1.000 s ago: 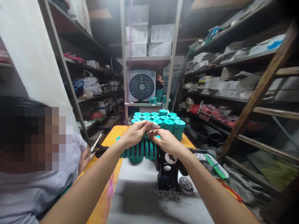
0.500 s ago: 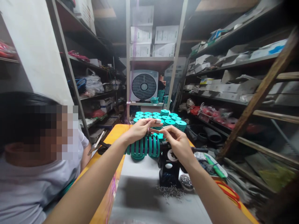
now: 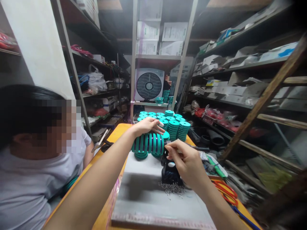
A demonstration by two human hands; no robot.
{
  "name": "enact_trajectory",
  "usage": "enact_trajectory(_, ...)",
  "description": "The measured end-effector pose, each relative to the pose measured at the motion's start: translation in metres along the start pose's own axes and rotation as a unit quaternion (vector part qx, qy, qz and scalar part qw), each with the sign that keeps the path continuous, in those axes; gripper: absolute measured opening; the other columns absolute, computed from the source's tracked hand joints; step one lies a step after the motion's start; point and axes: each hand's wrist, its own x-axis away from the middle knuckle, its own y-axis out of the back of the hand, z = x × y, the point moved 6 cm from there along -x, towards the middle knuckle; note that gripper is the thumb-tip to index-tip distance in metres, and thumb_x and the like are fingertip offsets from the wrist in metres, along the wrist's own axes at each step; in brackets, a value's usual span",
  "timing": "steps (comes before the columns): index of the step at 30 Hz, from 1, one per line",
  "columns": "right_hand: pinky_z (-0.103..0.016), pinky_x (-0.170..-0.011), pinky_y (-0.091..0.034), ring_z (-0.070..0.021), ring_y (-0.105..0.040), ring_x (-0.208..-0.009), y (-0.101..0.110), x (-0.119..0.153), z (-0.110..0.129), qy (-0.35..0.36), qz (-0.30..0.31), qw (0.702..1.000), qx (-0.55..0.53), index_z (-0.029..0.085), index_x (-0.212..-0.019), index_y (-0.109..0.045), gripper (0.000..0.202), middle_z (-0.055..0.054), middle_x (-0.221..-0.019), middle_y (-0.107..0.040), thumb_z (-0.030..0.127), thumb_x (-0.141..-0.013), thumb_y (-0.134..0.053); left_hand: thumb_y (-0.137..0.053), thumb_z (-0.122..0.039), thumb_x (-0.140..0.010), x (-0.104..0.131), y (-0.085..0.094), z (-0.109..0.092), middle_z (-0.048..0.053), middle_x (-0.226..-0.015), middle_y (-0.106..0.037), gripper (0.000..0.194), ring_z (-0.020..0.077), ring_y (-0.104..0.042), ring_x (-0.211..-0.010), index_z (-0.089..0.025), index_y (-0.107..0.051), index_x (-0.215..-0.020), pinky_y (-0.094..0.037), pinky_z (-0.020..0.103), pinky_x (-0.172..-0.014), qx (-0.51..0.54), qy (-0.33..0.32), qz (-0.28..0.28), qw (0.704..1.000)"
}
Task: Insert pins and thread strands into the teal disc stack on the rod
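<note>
My left hand (image 3: 149, 125) is stretched out palm down, just over a row of green ring-shaped spools (image 3: 146, 144) with dark purple line between them, lined up on a horizontal rod. One of its fingertips has a white wrap. My right hand (image 3: 187, 159) is closed in a pinch at the right end of that row, by a small black machine (image 3: 169, 175). What the pinch holds is too small to make out. Small silvery pellets (image 3: 172, 189) lie scattered on the white board (image 3: 144, 204) below the machine. Stacked green spools (image 3: 173, 129) stand behind my left hand.
A person (image 3: 21, 166) in a white shirt sits at my left. Scissors (image 3: 100, 140) point up by the left table edge. Orange-handled scissors (image 3: 225, 191) and a tray (image 3: 222, 169) of small items lie at right. A box fan (image 3: 149, 85) stands behind; a wooden ladder (image 3: 259, 105) leans right.
My hands have moved apart: the right came down and nearer, beside the row's end, while the left flattened out over the spools. The view tilted slightly downward.
</note>
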Motion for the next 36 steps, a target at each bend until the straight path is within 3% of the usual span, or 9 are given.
enact_trajectory(4,-0.031,-0.068,-0.043,-0.0204,-0.063,-0.075,0.002,-0.008,0.000,0.004,0.043,0.969,0.243,0.019,-0.099,-0.063,0.016,-0.006,-0.082,-0.068,0.027,-0.089,-0.053,-0.057,-0.041,-0.088,0.001,0.000,0.000,0.015,-0.078,-0.075,0.033,0.0220,-0.073,-0.074,-0.009,-0.064,-0.086,-0.051,0.041,-0.086,0.005,-0.003,0.010,1.000)
enact_trajectory(8,-0.031,-0.060,-0.036,-0.0193,-0.058,-0.066,0.002,-0.010,0.001,0.011,0.105,0.934,0.342,0.019,-0.073,-0.064,0.021,-0.005,-0.070,-0.063,0.025,-0.089,-0.053,-0.059,-0.044,-0.086,0.003,0.000,-0.001,0.015,-0.076,-0.075,0.035,0.0224,-0.073,-0.077,-0.009,-0.063,-0.083,-0.050,0.042,-0.089,0.008,-0.011,0.013,1.000)
enact_trajectory(12,-0.029,-0.059,-0.036,-0.0147,-0.051,-0.065,0.009,-0.003,0.015,0.051,0.058,0.966,0.246,0.020,-0.072,-0.064,0.027,-0.004,-0.074,-0.054,0.029,-0.092,-0.049,-0.057,-0.043,-0.087,0.002,0.000,0.001,0.015,-0.076,-0.075,0.035,0.0219,-0.073,-0.077,-0.009,-0.062,-0.082,-0.050,0.041,-0.089,0.009,-0.010,0.015,1.000)
enact_trajectory(17,-0.028,-0.069,-0.042,-0.0136,-0.052,-0.079,0.000,0.005,0.012,0.053,0.025,0.998,0.013,0.021,-0.077,-0.066,0.022,-0.007,-0.108,-0.053,0.032,-0.091,-0.053,-0.054,-0.039,-0.089,0.000,0.000,0.002,0.014,-0.075,-0.075,0.032,0.0206,-0.073,-0.075,-0.009,-0.063,-0.082,-0.051,0.039,-0.088,0.006,-0.007,0.015,1.000)
enact_trajectory(20,-0.028,-0.072,-0.044,-0.0167,-0.053,-0.092,-0.015,0.014,0.001,0.027,0.036,0.988,-0.145,0.023,-0.081,-0.066,0.020,-0.007,-0.114,-0.054,0.032,-0.091,-0.053,-0.052,-0.037,-0.091,0.001,0.000,0.001,0.014,-0.076,-0.075,0.031,0.0204,-0.073,-0.074,-0.009,-0.063,-0.082,-0.051,0.039,-0.088,0.004,-0.004,0.015,1.000)
enact_trajectory(24,-0.028,-0.073,-0.044,-0.0159,-0.054,-0.088,-0.036,0.033,-0.019,-0.036,0.019,0.960,-0.275,0.024,-0.081,-0.067,0.021,-0.005,-0.098,-0.059,0.034,-0.091,-0.052,-0.048,-0.032,-0.094,0.001,0.000,0.001,0.014,-0.075,-0.075,0.030,0.0197,-0.073,-0.073,-0.009,-0.063,-0.082,-0.052,0.038,-0.087,0.001,-0.003,0.016,1.000)
enact_trajectory(28,-0.028,-0.067,-0.043,-0.0131,-0.052,-0.069,-0.054,0.048,-0.031,-0.094,-0.022,0.943,-0.318,0.023,-0.079,-0.066,0.022,0.000,-0.071,-0.054,0.037,-0.090,-0.054,-0.051,-0.034,-0.092,0.000,0.000,0.002,0.015,-0.077,-0.075,0.030,0.0209,-0.073,-0.076,-0.008,-0.063,-0.083,-0.052,0.038,-0.086,-0.005,-0.007,0.021,1.000)
enact_trajectory(31,-0.026,-0.058,-0.040,-0.0116,-0.048,-0.058,-0.068,0.053,-0.032,-0.128,-0.026,0.940,-0.314,0.022,-0.079,-0.064,0.023,0.002,-0.064,-0.049,0.040,-0.090,-0.054,-0.052,-0.038,-0.090,-0.002,0.001,0.002,0.017,-0.080,-0.075,0.032,0.0227,-0.073,-0.078,-0.009,-0.062,-0.081,-0.052,0.040,-0.086,-0.014,-0.019,0.021,1.000)
enact_trajectory(36,-0.026,-0.052,-0.037,-0.0115,-0.047,-0.055,-0.077,0.048,-0.029,-0.133,-0.036,0.978,-0.157,0.020,-0.069,-0.059,0.029,0.001,-0.068,-0.046,0.038,-0.091,-0.051,-0.053,-0.038,-0.090,0.000,-0.001,0.000,0.015,-0.078,-0.075,0.031,0.0216,-0.072,-0.077,-0.010,-0.063,-0.082,-0.052,0.039,-0.086,-0.026,-0.023,0.019,0.999)
